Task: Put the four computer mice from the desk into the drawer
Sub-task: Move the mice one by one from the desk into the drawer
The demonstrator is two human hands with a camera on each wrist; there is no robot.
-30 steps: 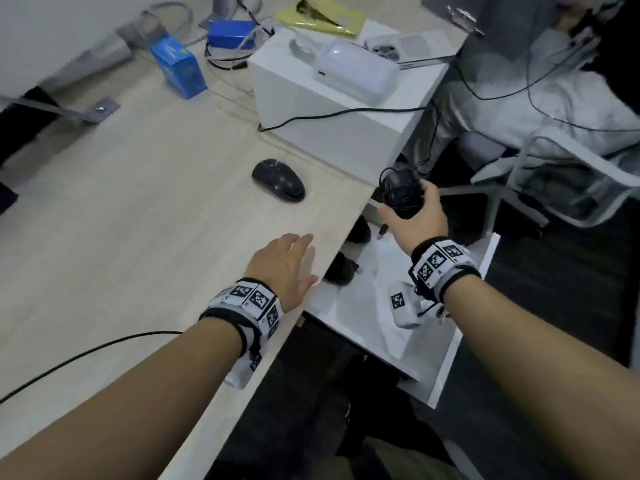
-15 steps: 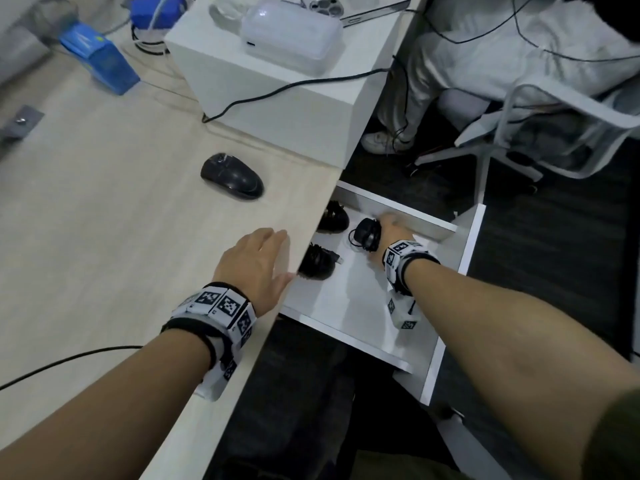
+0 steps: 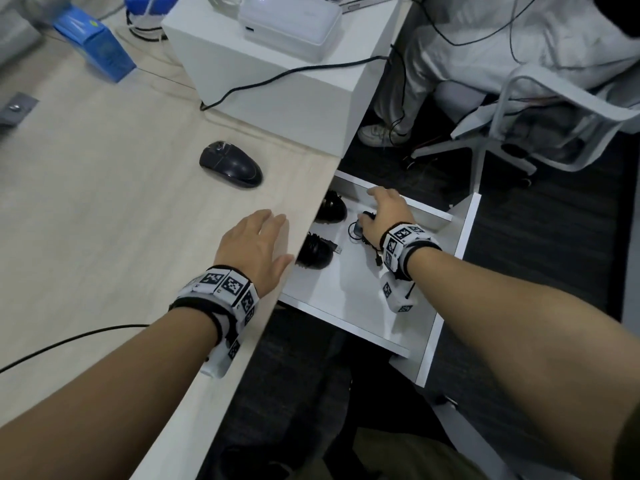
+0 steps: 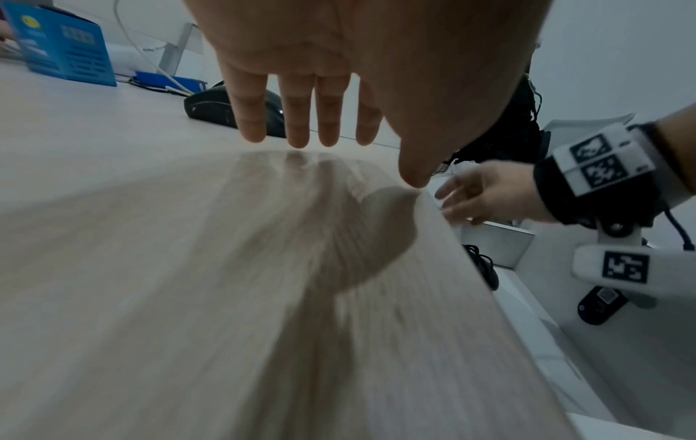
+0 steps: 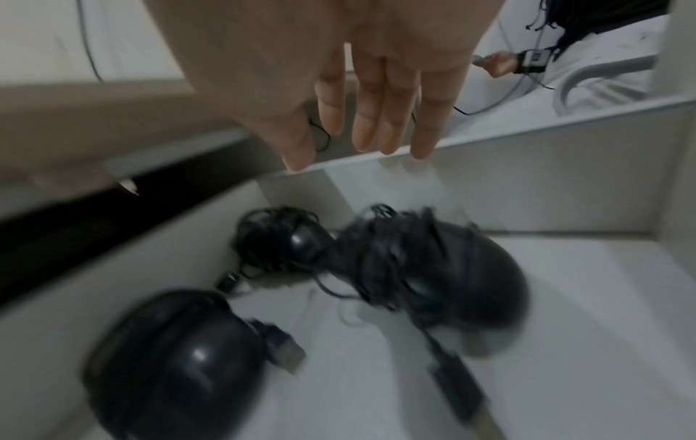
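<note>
One black mouse [image 3: 230,164] lies on the wooden desk [image 3: 104,220], also seen past my left fingers [image 4: 211,110]. The white drawer [image 3: 346,292] stands open under the desk's right edge. Three black corded mice lie in it: one at the back [image 5: 301,241], one near the desk side [image 5: 173,357], and one just under my right hand [image 5: 433,274]. My right hand [image 3: 375,209] hovers over that mouse with fingers [image 5: 391,119] straight, holding nothing. My left hand [image 3: 266,233] lies flat and open at the desk edge.
A white box [image 3: 284,84] with a white device and a black cable stands behind the desk mouse. A blue carton [image 3: 95,46] sits at the far left. A seated person's legs and a white chair [image 3: 540,109] are beyond the drawer. A black cable [image 3: 69,341] crosses the near desk.
My right hand carried the corded mouse from above the desk edge down into the drawer and let go of it. My left hand stayed flat on the desk.
</note>
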